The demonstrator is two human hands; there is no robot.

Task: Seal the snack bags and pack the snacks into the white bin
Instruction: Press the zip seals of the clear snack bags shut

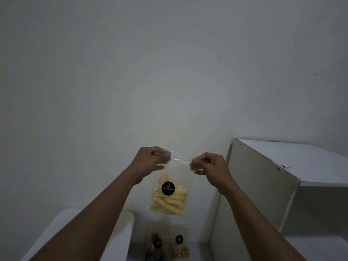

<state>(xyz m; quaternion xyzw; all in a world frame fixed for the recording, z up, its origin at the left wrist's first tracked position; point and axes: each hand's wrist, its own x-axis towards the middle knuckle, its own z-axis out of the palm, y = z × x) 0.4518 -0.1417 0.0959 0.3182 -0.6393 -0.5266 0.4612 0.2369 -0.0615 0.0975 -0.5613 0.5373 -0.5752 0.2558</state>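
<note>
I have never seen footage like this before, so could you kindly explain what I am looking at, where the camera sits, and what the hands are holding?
There is no machine here: one camera worn on a person's head looks forward and down, so the two bare arms reaching in from below are the wearer's own. The left hand and right hand each pinch a top corner of a clear snack bag, held up in front of a plain wall. Pale yellow sticks fill its lower part, behind a round black sticker. Below, on a white surface, more snack bags stand, dim and partly cut off. A white cabinet stands to the right.
</note>
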